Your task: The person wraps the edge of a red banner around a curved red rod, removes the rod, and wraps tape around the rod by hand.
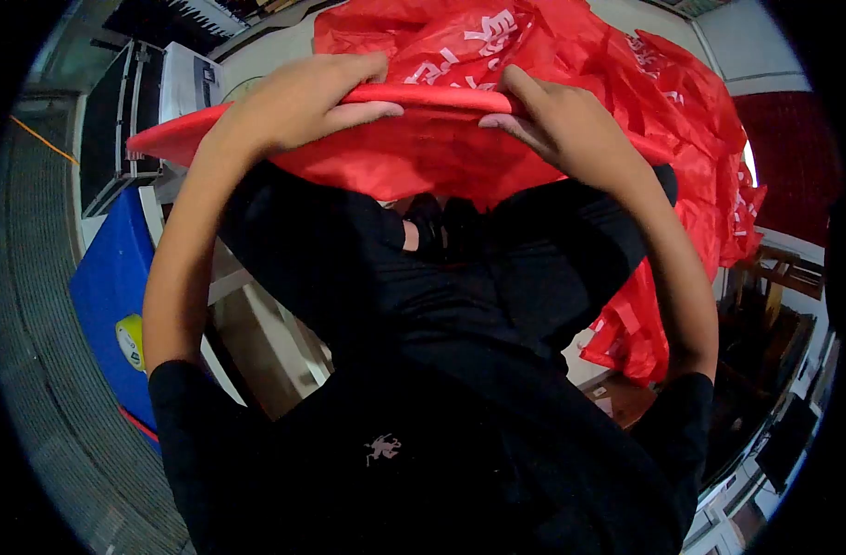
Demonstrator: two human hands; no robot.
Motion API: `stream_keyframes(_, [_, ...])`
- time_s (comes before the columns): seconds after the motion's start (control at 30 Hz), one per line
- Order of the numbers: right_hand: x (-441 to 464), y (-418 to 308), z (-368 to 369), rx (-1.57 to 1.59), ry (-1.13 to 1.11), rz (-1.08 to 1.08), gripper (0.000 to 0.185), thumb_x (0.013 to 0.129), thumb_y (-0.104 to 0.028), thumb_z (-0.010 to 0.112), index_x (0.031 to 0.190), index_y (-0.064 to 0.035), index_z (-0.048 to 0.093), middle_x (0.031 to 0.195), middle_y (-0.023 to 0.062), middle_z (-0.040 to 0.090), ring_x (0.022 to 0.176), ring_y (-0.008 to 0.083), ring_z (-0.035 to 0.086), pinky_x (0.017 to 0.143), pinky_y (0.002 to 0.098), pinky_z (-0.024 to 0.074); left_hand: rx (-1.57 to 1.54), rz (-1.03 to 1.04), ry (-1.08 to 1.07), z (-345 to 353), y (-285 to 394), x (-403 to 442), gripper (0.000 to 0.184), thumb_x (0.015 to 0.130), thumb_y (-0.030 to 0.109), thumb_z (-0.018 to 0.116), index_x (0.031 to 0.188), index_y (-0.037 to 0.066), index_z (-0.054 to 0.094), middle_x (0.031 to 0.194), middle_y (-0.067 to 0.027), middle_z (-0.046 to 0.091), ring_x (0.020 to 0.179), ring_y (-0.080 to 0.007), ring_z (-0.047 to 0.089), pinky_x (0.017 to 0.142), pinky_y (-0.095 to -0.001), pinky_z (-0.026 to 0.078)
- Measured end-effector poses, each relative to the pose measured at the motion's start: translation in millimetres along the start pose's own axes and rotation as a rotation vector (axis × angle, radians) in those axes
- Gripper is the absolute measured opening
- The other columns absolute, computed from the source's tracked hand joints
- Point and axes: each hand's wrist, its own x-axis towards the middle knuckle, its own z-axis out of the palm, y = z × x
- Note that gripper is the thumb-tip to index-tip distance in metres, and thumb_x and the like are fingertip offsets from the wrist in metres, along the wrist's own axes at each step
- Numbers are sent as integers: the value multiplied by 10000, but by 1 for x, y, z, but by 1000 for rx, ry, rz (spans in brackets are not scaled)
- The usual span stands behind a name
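Observation:
A folded edge of red fabric (432, 95) stretches between my two hands, above my knees. My left hand (317, 97) grips the edge on the left, thumb on the near side and fingers over the far side. On the right, my right hand (548, 116) pinches the same edge in a similar way. Below the edge the red cloth hangs down in front of my legs. Beyond my hands spreads more red cloth (571, 51) with white printed characters, crumpled. Whether it is one piece with the held edge, I cannot tell.
On the left lies a blue surface (113, 268) with a yellow-green tape roll (130, 340) on it. A black case (122, 120) and a white box (187, 88) stand farther back. Brown wooden furniture (784, 273) is at the right.

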Motion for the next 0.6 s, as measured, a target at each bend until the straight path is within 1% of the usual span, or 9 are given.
stream_keyframes(0.1, [4, 0, 0, 89, -2, 28, 323, 922, -304, 649, 1013, -27, 511, 912, 163, 590, 848, 374, 598, 665, 410, 480, 82, -90, -50, 0, -2, 0, 386, 937, 400, 607, 958, 23, 527, 882, -229, 596, 839, -416, 587, 726, -460, 455])
stream_keyframes(0.17, [7, 3, 4, 47, 239, -142, 298, 919, -258, 658, 1036, -16, 530, 925, 165, 579, 881, 355, 588, 694, 397, 481, 87, -19, -19, 2, -7, 0, 375, 935, 385, 616, 975, 22, 532, 891, -219, 600, 845, -406, 592, 733, -452, 458])
stream_keyframes(0.2, [7, 3, 3, 48, 239, -142, 298, 919, -258, 658, 1036, -16, 530, 925, 165, 579, 881, 355, 588, 694, 397, 481, 89, 51, 16, 3, -9, 0, 365, 932, 369, 624, 992, 20, 538, 900, -209, 604, 850, -396, 596, 739, -444, 461])
stream_keyframes(0.3, [8, 4, 0, 109, 220, -141, 280, 912, -209, 672, 1063, -11, 544, 938, 163, 587, 870, 344, 585, 725, 387, 483, -26, 25, 35, -2, -4, -4, 320, 935, 308, 631, 1051, 22, 551, 915, -188, 607, 857, -362, 598, 756, -412, 469])
stream_keyframes(0.37, [7, 8, 2, 65, 131, -93, 281, 882, -171, 704, 1065, -15, 558, 960, 156, 592, 887, 337, 595, 744, 380, 492, -54, -23, 22, -6, -3, -5, 302, 930, 281, 639, 1060, 19, 563, 923, -180, 607, 854, -346, 594, 765, -396, 471])
stream_keyframes(0.43, [12, 2, 3, 130, 199, -118, 278, 888, -205, 685, 1046, -12, 563, 940, 171, 591, 864, 359, 593, 740, 413, 487, -80, -69, 10, -7, -5, -6, 285, 926, 253, 646, 1068, 16, 575, 931, -172, 607, 852, -330, 591, 774, -380, 473])
stream_keyframes(0.47, [14, -1, 3, 193, 264, -143, 283, 893, -239, 667, 1027, -9, 568, 920, 186, 591, 841, 380, 591, 736, 445, 483, -66, 0, 29, -6, -7, -4, 271, 921, 243, 652, 1047, 12, 586, 929, -167, 607, 842, -323, 589, 765, -372, 473])
stream_keyframes(0.5, [15, -2, 3, 192, 268, -139, 283, 893, -239, 667, 1027, -9, 568, 920, 186, 591, 841, 380, 591, 736, 445, 483, -53, 71, 49, -6, -7, -2, 258, 915, 232, 658, 1026, 8, 597, 927, -162, 607, 833, -316, 587, 756, -363, 473])
stream_keyframes(0.6, [19, 0, 3, 192, 233, -137, 298, 909, -273, 654, 1036, -15, 576, 934, 188, 605, 851, 375, 599, 752, 447, 487, -13, 108, 120, -8, -3, -2, 258, 913, 236, 663, 1010, 2, 613, 911, -147, 610, 827, -297, 590, 749, -352, 471])
